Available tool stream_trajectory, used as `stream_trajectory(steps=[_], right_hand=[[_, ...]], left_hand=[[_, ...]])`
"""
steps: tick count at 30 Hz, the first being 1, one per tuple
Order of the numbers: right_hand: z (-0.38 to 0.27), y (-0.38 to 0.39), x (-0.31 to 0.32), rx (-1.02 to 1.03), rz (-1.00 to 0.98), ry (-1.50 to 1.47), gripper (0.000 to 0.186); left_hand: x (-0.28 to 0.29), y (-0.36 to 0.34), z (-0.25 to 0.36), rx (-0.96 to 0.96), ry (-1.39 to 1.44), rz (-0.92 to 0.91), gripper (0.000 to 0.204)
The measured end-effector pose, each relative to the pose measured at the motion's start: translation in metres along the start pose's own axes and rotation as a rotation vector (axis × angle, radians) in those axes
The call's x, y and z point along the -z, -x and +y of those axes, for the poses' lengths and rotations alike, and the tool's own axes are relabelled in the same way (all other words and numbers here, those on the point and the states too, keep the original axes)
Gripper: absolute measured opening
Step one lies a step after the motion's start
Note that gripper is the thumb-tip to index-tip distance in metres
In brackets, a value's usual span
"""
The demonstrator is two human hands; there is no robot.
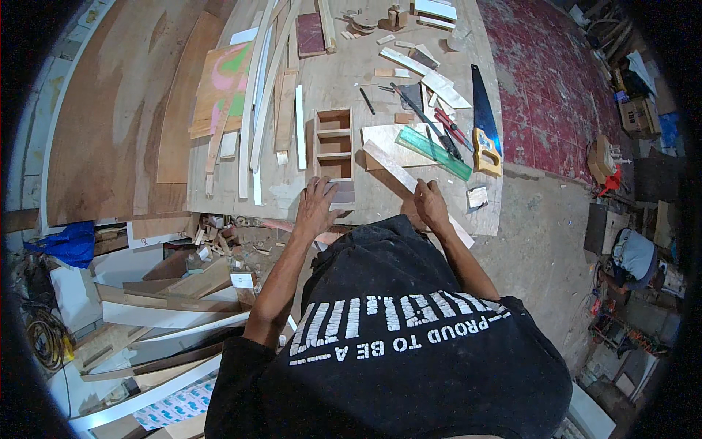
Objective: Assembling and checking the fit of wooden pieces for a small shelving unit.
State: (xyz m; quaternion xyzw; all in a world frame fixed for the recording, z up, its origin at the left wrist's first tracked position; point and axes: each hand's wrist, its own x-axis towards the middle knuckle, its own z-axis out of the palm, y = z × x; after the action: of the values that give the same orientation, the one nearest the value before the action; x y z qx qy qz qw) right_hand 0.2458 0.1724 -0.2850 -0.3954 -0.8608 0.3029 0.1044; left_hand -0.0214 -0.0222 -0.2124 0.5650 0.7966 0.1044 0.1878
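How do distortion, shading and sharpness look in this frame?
Head view: corners fade to black; head view: the plywood sheet at left has a bowed outer edge; head view: the left hand and right hand look fairly sharp, the wooden box shaded inside.

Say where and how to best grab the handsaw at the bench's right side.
By its yellow handle, probably with the right hand coming from the near side. The handsaw lies with its looped handle toward the person and its dark blade pointing away. The green strip lies to its left.
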Motion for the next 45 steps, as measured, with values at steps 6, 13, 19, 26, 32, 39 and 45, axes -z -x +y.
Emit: stream_trajectory(steps=[6, 13, 19, 26, 32, 39, 45], right_hand=[[0.006, -0.002, -0.008, -0.028, 0.06, 0.128, 0.037], [-0.009, -0.01, -0.005, -0.027, -0.027, 0.249, 0.048], [-0.017, -0.007, 0.001, -0.097, -0.053, 0.217, 0.06], [0.005, 0.017, 0.007, -0.196, 0.029, 0.125, 0.068], [0.009, 0.032, 0.013, -0.252, 0.058, 0.118, 0.055], [0.012, 0.038, 0.019, -0.284, 0.04, 0.147, 0.044], [0.009, 0.04, 0.023, -0.281, 0.032, 0.056, 0.05]], left_hand=[[-0.009, 0.009, 0.01, 0.027, -0.059, 0.096, 0.072], [0.011, -0.06, 0.028, 0.64, 0.326, 0.216, 0.11], [0.004, -0.118, 0.034, 0.751, 0.392, 0.153, 0.125], [0.033, -0.126, 0.049, 0.799, 0.396, 0.039, 0.124], [0.07, -0.174, 0.018, 0.462, 0.396, 0.607, 0.123], [0.119, -0.278, 0.006, 0.321, 0.475, 0.862, 0.12], [0.112, -0.344, -0.006, 0.274, 0.498, 0.956, 0.117]])
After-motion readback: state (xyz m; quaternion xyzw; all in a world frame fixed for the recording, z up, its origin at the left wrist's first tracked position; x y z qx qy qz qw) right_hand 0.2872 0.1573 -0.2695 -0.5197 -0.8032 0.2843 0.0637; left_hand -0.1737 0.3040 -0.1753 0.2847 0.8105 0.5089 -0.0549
